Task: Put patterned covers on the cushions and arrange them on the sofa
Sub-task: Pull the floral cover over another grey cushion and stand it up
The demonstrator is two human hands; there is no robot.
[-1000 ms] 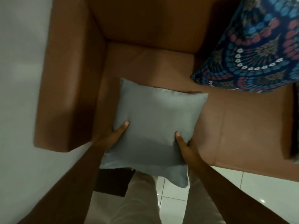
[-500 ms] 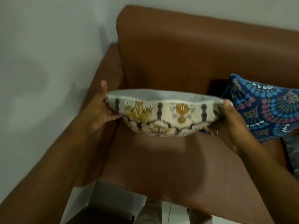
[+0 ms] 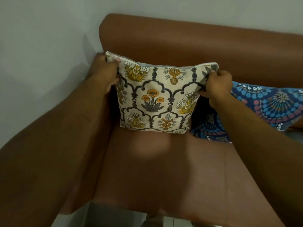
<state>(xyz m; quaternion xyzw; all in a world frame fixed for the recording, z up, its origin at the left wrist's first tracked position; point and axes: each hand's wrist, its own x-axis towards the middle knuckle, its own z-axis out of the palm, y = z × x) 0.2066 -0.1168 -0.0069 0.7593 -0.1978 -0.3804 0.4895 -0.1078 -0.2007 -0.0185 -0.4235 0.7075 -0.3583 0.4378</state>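
A cushion in a cream cover (image 3: 157,99) with orange flowers and grey arches stands upright on the brown sofa seat (image 3: 164,169), against the backrest in the left corner. A strip of grey inner cushion shows along its top edge. My left hand (image 3: 105,74) grips the cover's top left corner, and my right hand (image 3: 216,84) grips its top right corner. Just to its right leans a second cushion in a blue patterned cover (image 3: 265,105), partly hidden behind my right forearm.
The sofa's left armrest (image 3: 54,145) runs along a pale wall (image 3: 41,46). The backrest (image 3: 180,38) rises behind the cushions. A strip of white tiled floor (image 3: 114,217) shows below the seat's front edge.
The cushion, held flat with its grey side up a second ago, has been lifted, turned and stood upright at the back of the seat, floral side facing me. Both hands moved to its top corners.
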